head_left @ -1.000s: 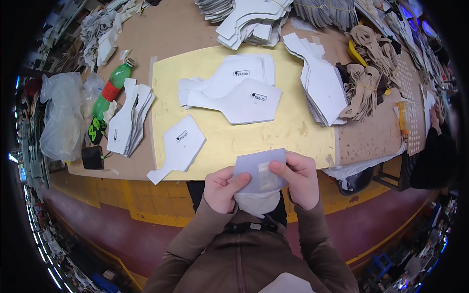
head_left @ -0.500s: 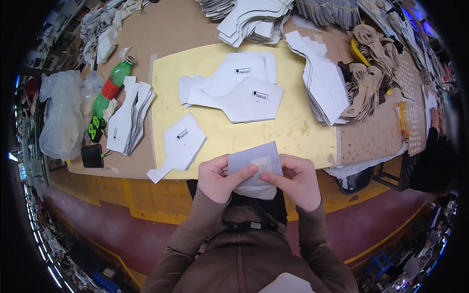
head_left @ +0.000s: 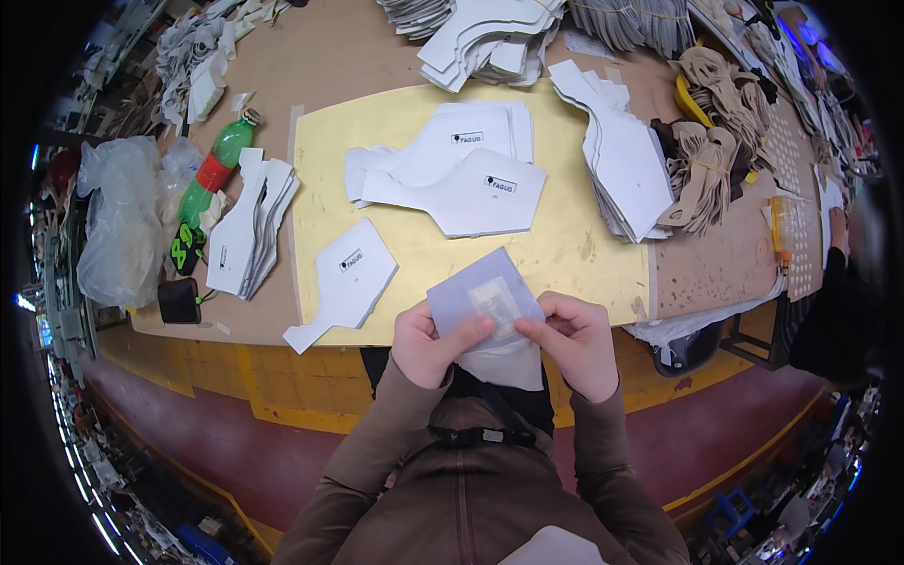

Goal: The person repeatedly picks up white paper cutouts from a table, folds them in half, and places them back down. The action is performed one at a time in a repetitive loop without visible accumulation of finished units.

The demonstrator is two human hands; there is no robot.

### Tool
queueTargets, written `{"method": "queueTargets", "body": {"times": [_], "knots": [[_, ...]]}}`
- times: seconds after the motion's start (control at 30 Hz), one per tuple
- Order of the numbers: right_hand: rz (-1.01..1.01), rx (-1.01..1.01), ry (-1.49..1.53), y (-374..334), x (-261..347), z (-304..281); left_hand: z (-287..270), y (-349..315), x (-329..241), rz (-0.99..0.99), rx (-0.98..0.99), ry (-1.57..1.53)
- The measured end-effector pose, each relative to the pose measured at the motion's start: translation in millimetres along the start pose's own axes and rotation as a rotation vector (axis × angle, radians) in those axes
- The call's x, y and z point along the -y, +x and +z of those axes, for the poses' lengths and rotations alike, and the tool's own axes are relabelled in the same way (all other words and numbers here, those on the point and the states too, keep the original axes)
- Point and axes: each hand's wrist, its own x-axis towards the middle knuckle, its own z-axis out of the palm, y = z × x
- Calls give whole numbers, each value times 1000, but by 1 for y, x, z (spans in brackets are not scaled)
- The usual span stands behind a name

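Note:
Just beyond the table's front edge, I hold a lilac-grey flat piece [head_left: 471, 289] between both hands, tilted, with a pale, see-through rectangular patch [head_left: 499, 299] on its face. Whitish material [head_left: 513, 365] hangs below it; whether the two are one piece I cannot tell. My left hand [head_left: 424, 344] grips the left edge, thumb on the face beside the patch. On the other side, my right hand [head_left: 576, 347] pinches the right edge with its thumb near the patch. The fingers behind the piece are hidden. Nearest on the table lies a single white cut piece [head_left: 356, 273] with a dark printed mark.
Overlapping white cut pieces [head_left: 471, 193] lie on a yellow sheet [head_left: 584, 282]. White stacks flank it on the left [head_left: 243, 231] and right [head_left: 626, 160]. Beyond are a green bottle [head_left: 226, 151], plastic bag [head_left: 122, 226] and tan bundled pieces [head_left: 706, 169]. A person's dark sleeve [head_left: 829, 301] shows at far right.
The lilac-grey piece has turned and tilted, its top corner swinging left and farther over the table. Both hands keep their hold, shifting slightly; more of the patch shows.

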Motion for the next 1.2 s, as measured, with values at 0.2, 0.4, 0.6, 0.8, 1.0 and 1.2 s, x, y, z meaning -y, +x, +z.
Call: {"method": "queueTargets", "body": {"times": [0.2, 0.4, 0.6, 0.8, 1.0, 1.2], "knots": [[-51, -50, -19, -1, 1, 1, 4, -4, -1, -66, 5, 76], [-13, -49, 97, 0, -1, 2, -5, -5, 4, -74, -14, 97], [-120, -17, -1, 8, -18, -2, -17, 4, 13, 105, -25, 197], [-316, -53, -36, 23, -23, 6, -31, 14, 5, 245, -46, 288], [-335, -109, 40, 24, -18, -10, -49, 9, -30, 781, -276, 455], [-283, -140, 126, 21, -14, -23, -4, -3, -3, 970, -14, 1243]]}}
